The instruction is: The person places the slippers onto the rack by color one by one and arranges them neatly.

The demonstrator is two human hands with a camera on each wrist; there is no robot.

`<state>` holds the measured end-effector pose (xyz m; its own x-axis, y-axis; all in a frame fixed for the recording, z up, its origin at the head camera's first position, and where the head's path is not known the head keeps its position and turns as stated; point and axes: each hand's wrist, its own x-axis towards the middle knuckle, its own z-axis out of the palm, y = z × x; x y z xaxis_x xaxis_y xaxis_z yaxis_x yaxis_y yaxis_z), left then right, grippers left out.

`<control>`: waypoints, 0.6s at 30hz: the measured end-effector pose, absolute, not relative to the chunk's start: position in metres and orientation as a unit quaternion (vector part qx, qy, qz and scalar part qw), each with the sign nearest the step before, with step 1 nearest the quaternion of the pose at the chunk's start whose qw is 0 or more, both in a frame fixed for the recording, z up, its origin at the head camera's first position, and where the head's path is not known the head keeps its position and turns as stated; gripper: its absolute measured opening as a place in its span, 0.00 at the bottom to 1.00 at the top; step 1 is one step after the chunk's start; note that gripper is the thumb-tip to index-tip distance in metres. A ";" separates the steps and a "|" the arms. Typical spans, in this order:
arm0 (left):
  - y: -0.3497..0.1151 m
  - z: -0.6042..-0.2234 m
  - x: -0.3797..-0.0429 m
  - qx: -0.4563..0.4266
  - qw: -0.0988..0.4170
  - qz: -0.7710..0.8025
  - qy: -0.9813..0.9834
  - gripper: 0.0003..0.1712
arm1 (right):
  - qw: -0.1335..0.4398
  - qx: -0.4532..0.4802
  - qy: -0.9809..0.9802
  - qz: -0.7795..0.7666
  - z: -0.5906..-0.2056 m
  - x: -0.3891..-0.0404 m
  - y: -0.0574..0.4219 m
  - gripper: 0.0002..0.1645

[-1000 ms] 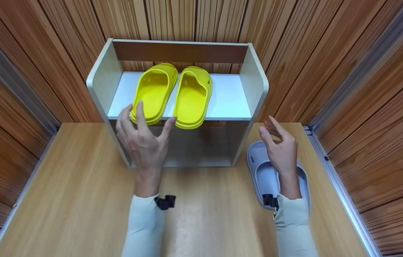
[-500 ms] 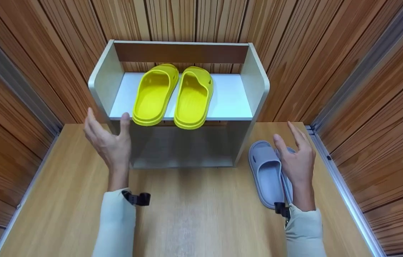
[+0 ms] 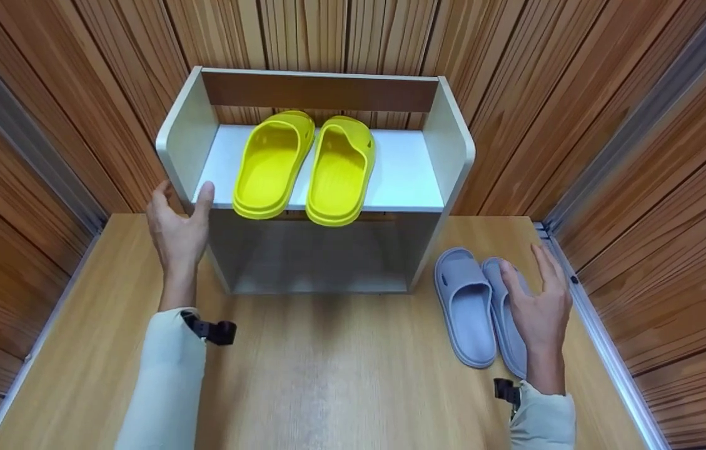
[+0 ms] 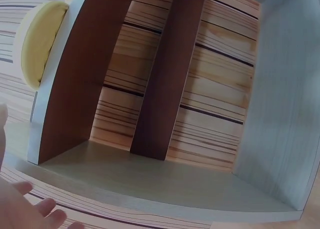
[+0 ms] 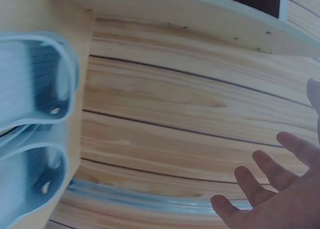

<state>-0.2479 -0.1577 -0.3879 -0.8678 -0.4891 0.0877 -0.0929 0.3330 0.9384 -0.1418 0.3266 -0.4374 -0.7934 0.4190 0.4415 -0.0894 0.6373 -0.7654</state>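
While left grip [image 3: 179, 237] is held unclenched beside shoe rack [image 3: 446, 144], contact unclear, right grip [image 3: 541, 312] is held empty near grey slippers [image 3: 479, 319] on tabletop [image 3: 353, 375]; slippers probably light, flexible, best pinched at heel rims [image 3: 478, 362]; rack likely stiff, heavier.

I can read no text, label, brand, number or sign anywhere: none on the yellow clogs [image 3: 268, 165], none on the grey slippers [image 3: 471, 315], none on the shelf unit [image 3: 404, 172], none on the wood-grained walls [image 3: 640, 150], and none I can make out on my black wrist device [image 3: 218, 331].
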 end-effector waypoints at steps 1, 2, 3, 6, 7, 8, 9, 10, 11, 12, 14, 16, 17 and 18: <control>-0.158 -0.387 -0.248 0.178 0.173 -0.550 -0.798 0.55 | 0.299 -0.106 -0.853 0.414 -0.440 -0.141 0.329 0.39; -0.159 -0.387 -0.249 0.172 0.166 -0.553 -0.798 0.55 | 0.293 -0.114 -0.855 0.413 -0.443 -0.140 0.331 0.39; -0.159 -0.386 -0.249 0.167 0.159 -0.558 -0.797 0.55 | 0.285 -0.122 -0.856 0.413 -0.446 -0.138 0.334 0.40; -0.160 -0.385 -0.251 0.155 0.139 -0.578 -0.789 0.54 | 0.253 -0.160 -0.859 0.416 -0.452 -0.133 0.341 0.43; -0.161 -0.384 -0.251 0.154 0.133 -0.584 -0.786 0.54 | 0.243 -0.174 -0.859 0.416 -0.454 -0.132 0.344 0.44; -0.162 -0.384 -0.252 0.155 0.126 -0.588 -0.784 0.54 | 0.235 -0.185 -0.859 0.416 -0.456 -0.131 0.347 0.45; -0.162 -0.383 -0.253 0.157 0.119 -0.590 -0.783 0.53 | 0.227 -0.195 -0.857 0.419 -0.459 -0.130 0.350 0.46; -0.163 -0.383 -0.253 0.158 0.112 -0.591 -0.783 0.53 | 0.219 -0.206 -0.857 0.419 -0.461 -0.129 0.352 0.46; -0.164 -0.383 -0.254 0.160 0.105 -0.591 -0.784 0.53 | 0.215 -0.213 -0.856 0.419 -0.464 -0.128 0.355 0.47; -0.165 -0.383 -0.255 0.157 0.102 -0.589 -0.786 0.52 | 0.214 -0.218 -0.855 0.419 -0.467 -0.127 0.358 0.47; -0.166 -0.384 -0.257 0.148 0.100 -0.584 -0.792 0.51 | 0.208 -0.229 -0.853 0.420 -0.472 -0.126 0.362 0.48; -0.167 -0.385 -0.259 0.135 0.101 -0.581 -0.796 0.49 | 0.199 -0.241 -0.850 0.423 -0.478 -0.124 0.366 0.49; -0.167 -0.385 -0.259 0.129 0.102 -0.580 -0.798 0.49 | 0.196 -0.247 -0.849 0.425 -0.480 -0.123 0.368 0.49; -0.168 -0.386 -0.260 0.122 0.103 -0.580 -0.799 0.48 | 0.192 -0.253 -0.846 0.428 -0.483 -0.123 0.370 0.50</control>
<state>-0.2599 -0.1680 -0.3857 -0.9486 -0.3155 0.0233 -0.0757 0.2979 0.9516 -0.1227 0.3696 -0.4833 -0.7979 0.5930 0.1087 0.2642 0.5060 -0.8211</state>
